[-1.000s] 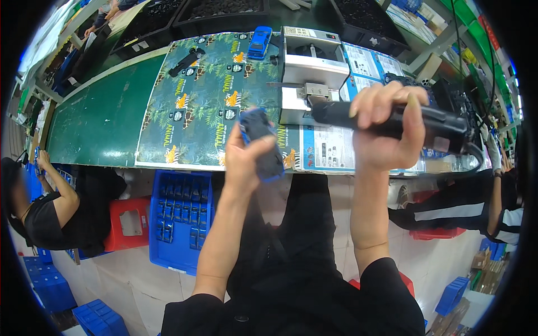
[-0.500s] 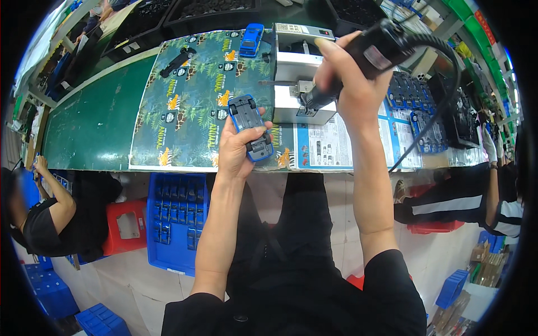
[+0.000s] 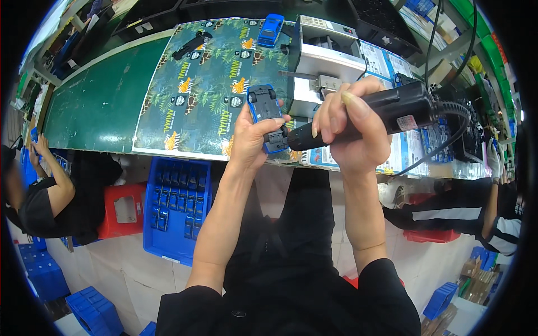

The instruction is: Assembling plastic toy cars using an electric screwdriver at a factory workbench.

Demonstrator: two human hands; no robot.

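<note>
My left hand (image 3: 248, 139) is closed around a blue toy car (image 3: 263, 103) turned underside up, its black base facing me and my thumb pressing across it. My right hand (image 3: 358, 131) wraps round a black electric screwdriver (image 3: 400, 106) with a coiled-sleeve cable. The screwdriver's nose points left and meets the near end of the car's base; whether its bit sits on a screw is hidden. Behind my right hand stands a silver metal screw feeder (image 3: 330, 61). Farther back, another blue toy car (image 3: 270, 31) rests on the patterned sheet, with a black car base (image 3: 192, 45) to its left.
Dark bins (image 3: 150, 17) line the back of the green table (image 3: 101, 109). More blue cars (image 3: 434, 137) lie at the right. Below the table edge, a blue crate (image 3: 171, 246) holds several cars beside a red stool (image 3: 121, 210). A person sits at each side.
My right hand has brought the screwdriver from the screw feeder down and left to the toy car. My left hand with the car has shifted slightly right and up in the picture.
</note>
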